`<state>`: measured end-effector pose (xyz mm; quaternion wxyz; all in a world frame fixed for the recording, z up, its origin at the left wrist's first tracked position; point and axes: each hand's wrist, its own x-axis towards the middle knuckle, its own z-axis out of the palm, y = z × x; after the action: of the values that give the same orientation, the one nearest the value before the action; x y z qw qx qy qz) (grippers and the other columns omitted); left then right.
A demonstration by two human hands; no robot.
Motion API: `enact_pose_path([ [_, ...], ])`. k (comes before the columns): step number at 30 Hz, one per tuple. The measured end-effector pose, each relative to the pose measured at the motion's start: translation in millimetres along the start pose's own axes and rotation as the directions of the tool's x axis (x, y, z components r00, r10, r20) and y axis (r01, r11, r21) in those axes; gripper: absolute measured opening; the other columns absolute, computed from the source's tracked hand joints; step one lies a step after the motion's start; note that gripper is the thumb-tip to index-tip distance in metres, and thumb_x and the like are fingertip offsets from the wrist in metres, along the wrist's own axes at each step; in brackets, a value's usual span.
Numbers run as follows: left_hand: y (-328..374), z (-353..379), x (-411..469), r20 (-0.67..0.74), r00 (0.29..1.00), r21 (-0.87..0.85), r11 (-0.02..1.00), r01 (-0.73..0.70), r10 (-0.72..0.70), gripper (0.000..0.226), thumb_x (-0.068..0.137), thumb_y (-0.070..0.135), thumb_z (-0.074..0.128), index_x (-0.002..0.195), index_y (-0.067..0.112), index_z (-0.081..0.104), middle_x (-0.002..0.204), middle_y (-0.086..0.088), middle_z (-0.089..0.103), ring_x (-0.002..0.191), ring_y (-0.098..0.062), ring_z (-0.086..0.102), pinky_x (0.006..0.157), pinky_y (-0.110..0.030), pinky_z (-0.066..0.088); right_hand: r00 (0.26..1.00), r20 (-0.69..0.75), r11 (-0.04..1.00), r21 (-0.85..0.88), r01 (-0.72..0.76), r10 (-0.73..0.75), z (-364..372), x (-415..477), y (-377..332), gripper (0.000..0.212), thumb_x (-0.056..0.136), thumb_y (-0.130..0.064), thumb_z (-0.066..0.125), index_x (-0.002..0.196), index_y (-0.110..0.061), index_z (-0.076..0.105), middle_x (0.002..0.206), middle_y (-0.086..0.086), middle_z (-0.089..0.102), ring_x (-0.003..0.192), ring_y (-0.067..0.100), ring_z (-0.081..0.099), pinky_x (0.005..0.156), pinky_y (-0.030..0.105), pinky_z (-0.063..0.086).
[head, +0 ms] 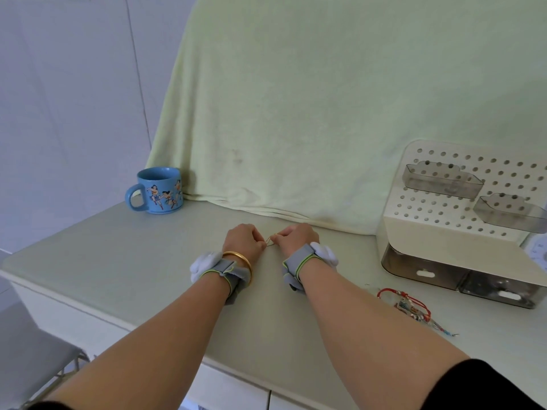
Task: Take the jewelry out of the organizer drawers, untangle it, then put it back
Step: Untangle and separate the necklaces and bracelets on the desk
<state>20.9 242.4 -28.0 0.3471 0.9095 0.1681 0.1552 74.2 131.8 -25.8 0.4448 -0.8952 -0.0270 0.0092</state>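
The curled fingers of the left hand (244,239) and the right hand (296,236) pinch a thin gold chain (270,240) between them over the table (118,247), and red string bracelets (405,303) lie near the organizer (429,232).

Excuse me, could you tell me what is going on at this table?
A person's left hand and right hand pinch a thin gold jewelry piece between them, low over the table, apparently untangling it. A tangle of red beaded bracelets lies near the organizer, whose two drawers look closed.
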Motion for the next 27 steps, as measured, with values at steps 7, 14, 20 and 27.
enact_pose_path([
  [7, -1, -2, 3, -0.002, 1.000, 0.009, 1.000, 0.018, -0.018, 0.013, 0.082, 0.011, 0.064, 0.091, 0.007, 0.073, 0.100, -0.011, 0.072, 0.101, -0.027, 0.064, 0.085, -0.030, 0.050, 1.000, 0.024, 1.000, 0.007, 0.005, -0.005, -4, 2, 2, 0.023, 0.076, -0.032, 0.076, 0.094, -0.019, 0.078, 0.098, 0.002, 0.075, 0.088, 0.019, 0.068, 0.068, 0.019, 0.043],
  [14, -1, 0, 4, -0.001, 0.999, 0.017, 0.999, 0.034, -0.034, 0.014, 0.084, 0.013, 0.063, 0.094, 0.008, 0.071, 0.105, -0.011, 0.071, 0.104, -0.028, 0.063, 0.087, -0.031, 0.049, 0.999, 0.047, 0.988, 0.152, -0.033, 0.026, -7, 4, 10, 0.032, 0.078, -0.013, 0.077, 0.109, -0.009, 0.071, 0.106, 0.009, 0.073, 0.099, 0.022, 0.068, 0.074, 0.018, 0.045],
  [20, 0, -3, 1, 0.037, 0.998, 0.008, 0.998, 0.059, -0.059, 0.023, 0.089, 0.025, 0.063, 0.103, 0.008, 0.067, 0.112, -0.010, 0.068, 0.107, -0.026, 0.061, 0.090, -0.031, 0.045, 0.981, 0.161, 0.991, 0.100, 0.090, -0.106, -22, -11, 17, 0.046, 0.082, -0.012, 0.070, 0.127, -0.009, 0.059, 0.120, 0.011, 0.066, 0.110, 0.025, 0.063, 0.096, 0.032, 0.050],
  [27, 15, -1, -12, 0.030, 1.000, 0.139, 0.990, -0.013, 0.009, 0.033, 0.087, 0.033, 0.064, 0.115, 0.015, 0.060, 0.121, -0.012, 0.056, 0.109, -0.028, 0.057, 0.095, -0.035, 0.047, 0.895, 0.319, 0.921, -0.131, 0.366, -0.310, -48, -41, 26, 0.056, 0.082, -0.021, 0.074, 0.133, -0.015, 0.052, 0.127, 0.002, 0.062, 0.116, 0.017, 0.059, 0.101, 0.030, 0.046],
])
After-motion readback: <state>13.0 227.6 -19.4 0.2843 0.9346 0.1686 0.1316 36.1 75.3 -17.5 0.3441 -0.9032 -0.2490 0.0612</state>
